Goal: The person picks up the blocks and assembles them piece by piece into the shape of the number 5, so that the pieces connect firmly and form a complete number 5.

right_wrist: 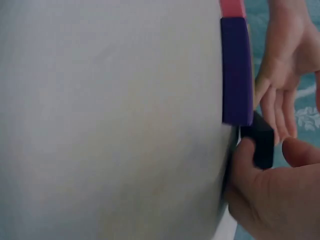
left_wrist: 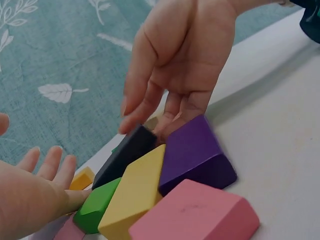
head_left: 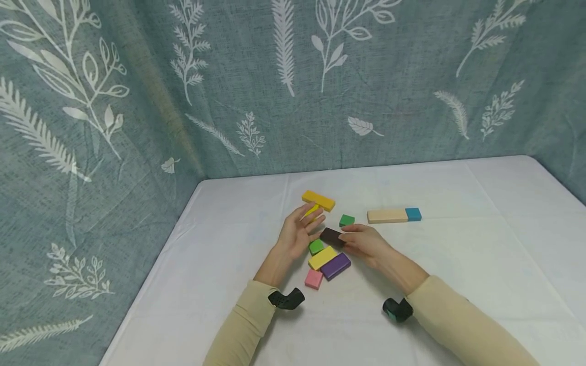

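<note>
In the head view a dark brown block (head_left: 331,237) lies between the two hands. The right hand (head_left: 368,244) pinches its right end; in the right wrist view the dark block (right_wrist: 262,142) shows between thumb and finger. On the other side, the left hand (head_left: 295,234) has its fingers spread, with one finger near the block's left end. A green block (head_left: 316,247), a yellow block (head_left: 322,257), a purple block (head_left: 336,266) and a pink block (head_left: 313,279) sit close together in front. Left fingers partly cover a bright yellow block (head_left: 312,210).
An orange-yellow block (head_left: 318,200) lies behind the left hand, and another green block (head_left: 346,220) behind the dark one. Farther right, a natural wood block (head_left: 387,216) touches a blue block (head_left: 413,214). All are on a white-covered table (head_left: 458,284) before a leaf-patterned curtain (head_left: 320,127).
</note>
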Available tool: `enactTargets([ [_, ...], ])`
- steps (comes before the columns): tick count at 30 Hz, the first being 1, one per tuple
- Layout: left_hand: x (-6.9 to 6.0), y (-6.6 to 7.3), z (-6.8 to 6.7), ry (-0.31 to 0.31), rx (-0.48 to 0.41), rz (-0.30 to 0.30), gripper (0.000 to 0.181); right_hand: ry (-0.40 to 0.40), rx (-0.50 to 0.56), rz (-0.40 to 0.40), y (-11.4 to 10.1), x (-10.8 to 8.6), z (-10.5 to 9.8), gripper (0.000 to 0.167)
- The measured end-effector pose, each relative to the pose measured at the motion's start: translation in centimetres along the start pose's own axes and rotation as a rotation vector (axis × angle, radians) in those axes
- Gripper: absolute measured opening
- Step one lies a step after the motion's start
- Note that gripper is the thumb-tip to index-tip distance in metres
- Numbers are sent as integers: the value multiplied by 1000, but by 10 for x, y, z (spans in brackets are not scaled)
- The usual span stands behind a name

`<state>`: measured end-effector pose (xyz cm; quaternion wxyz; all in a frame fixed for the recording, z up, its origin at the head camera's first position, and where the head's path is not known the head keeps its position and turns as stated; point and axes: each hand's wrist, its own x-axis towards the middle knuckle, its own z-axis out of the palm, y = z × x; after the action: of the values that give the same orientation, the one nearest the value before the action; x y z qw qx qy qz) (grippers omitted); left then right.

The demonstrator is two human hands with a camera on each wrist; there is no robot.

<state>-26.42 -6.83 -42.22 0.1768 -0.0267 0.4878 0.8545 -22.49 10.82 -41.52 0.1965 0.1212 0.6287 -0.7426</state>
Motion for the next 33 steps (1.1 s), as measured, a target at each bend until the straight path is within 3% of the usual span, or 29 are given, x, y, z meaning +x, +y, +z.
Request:
enactTargets([
  [8, -1, -2, 3, -49, -53, -19, 51, -22, -112, 55, 0, 1, -8, 39],
  [12, 0, -1, 5, -90, -55, -6, 52, -73, -59, 99, -1, 0, -15, 44],
  [15, 2, 3, 2, -90, 2, 60, 50, -104, 23, 114, -1, -2, -23, 45],
  [19, 6, 11, -10, -12, 70, 159, 49, -103, 106, 110, -2, -10, -35, 49],
  [23, 8, 16, -26, 85, 98, 193, 48, -77, 125, 90, -4, -17, -46, 53],
  [29, 10, 14, -42, 287, 238, 301, 39, -31, 133, 63, -6, -26, -61, 57],
  [31, 11, 13, -44, 316, 312, 317, 36, -16, 137, 58, -6, -27, -65, 57],
  [33, 12, 12, -45, 305, 368, 317, 35, 3, 140, 54, -6, -28, -69, 57],
])
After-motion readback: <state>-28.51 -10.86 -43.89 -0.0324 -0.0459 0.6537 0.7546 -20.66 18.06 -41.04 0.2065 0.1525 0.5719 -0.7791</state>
